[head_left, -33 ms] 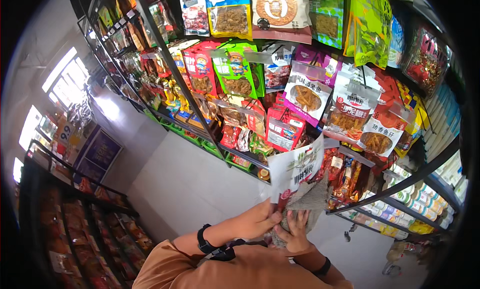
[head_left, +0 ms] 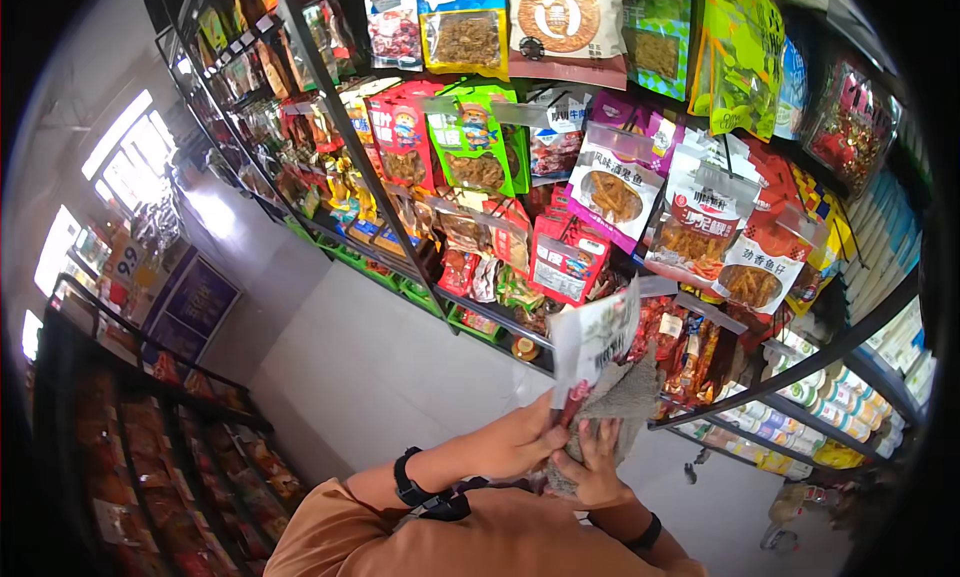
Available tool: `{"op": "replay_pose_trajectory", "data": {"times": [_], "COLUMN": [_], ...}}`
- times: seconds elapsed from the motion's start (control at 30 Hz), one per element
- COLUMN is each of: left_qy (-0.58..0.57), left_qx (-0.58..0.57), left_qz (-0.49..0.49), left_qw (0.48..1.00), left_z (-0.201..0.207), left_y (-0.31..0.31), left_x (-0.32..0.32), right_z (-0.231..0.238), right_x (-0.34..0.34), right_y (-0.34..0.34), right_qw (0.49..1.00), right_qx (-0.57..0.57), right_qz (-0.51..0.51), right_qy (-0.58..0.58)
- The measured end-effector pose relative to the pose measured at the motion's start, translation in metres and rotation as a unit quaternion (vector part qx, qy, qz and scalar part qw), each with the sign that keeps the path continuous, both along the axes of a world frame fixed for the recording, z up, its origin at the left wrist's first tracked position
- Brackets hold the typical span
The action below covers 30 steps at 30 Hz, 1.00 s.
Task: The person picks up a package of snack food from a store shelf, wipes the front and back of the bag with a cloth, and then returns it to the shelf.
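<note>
In front of my chest my left hand point(head_left: 528, 439) grips the lower part of a snack bag point(head_left: 592, 335), white above and dark red lower down. The bag stands tilted, its top pointing toward the rack, and its face is blurred. A grey cloth point(head_left: 622, 392) covers the bag's right side. My right hand point(head_left: 597, 464) is closed on this cloth, fingers bent and pressing it against the bag. The two hands are nearly touching. Both thumbs and the bag's bottom edge are partly hidden.
A black metal rack point(head_left: 365, 167) hung with snack bags, among them a green bag point(head_left: 478, 142) and a white-and-purple bag point(head_left: 612, 185), stands just ahead. Darker shelves point(head_left: 150, 457) rise at lower left. Cups fill a shelf point(head_left: 840, 397) at right. Pale floor tiles point(head_left: 380, 397) lie between.
The snack bag has turned, so its face looks narrower, and its top has shifted slightly right. Both hands stay almost in place.
</note>
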<state>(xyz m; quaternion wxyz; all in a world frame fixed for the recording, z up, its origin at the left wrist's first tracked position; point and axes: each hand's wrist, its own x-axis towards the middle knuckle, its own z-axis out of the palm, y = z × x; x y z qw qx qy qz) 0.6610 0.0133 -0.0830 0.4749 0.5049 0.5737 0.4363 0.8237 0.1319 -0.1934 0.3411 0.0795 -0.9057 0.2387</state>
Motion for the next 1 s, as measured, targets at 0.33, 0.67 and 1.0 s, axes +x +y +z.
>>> {"op": "replay_pose_trajectory", "data": {"times": [0.33,0.67,1.0], "left_qy": [-0.006,-0.067,-0.125], "left_qx": [0.008,-0.013,0.01], "left_qz": [-0.139,-0.045,0.018], "left_qw": [0.99,0.997,0.992], "left_z": [-0.001,-0.058,-0.078], "left_y": [-0.066,-0.169,-0.257], "left_x": [0.014,-0.007,0.005], "right_z": [0.054,-0.024,0.016], "right_x": [0.007,0.028,-0.001], "right_y": [-0.084,-0.252,-0.288], "right_qw": [0.967,0.96,0.962], "right_qx": [-0.064,0.028,-0.123], "right_qz": [-0.233,-0.253,-0.238], "right_qy": [0.076,-0.12,0.042]}}
